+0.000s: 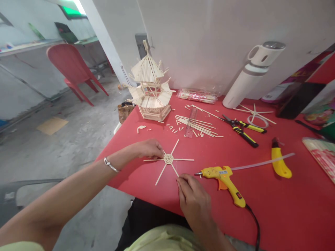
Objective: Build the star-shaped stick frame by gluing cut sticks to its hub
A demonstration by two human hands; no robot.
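Note:
A star-shaped stick frame (169,159) lies on the red table, with thin pale spokes running out from a small hexagonal middle. My left hand (150,149), a silver bangle on its wrist, has its fingers closed at the frame's upper-left spoke, near the middle; that spoke is mostly hidden. With thumb and fingers pinched, my right hand (195,197) grips the outer end of the lower-right spoke. Just right of that hand rests a yellow glue gun (222,177), its nozzle toward the frame and a clear glue stick (261,161) in its back.
Behind the frame stand a stick pagoda (150,90) and loose sticks (197,125) under a ruler (191,122). Farther right are pliers (240,130), a yellow-handled cutter (280,162), a white flask (247,76) and another stick star (254,113). The gun's cord (256,223) trails down the right.

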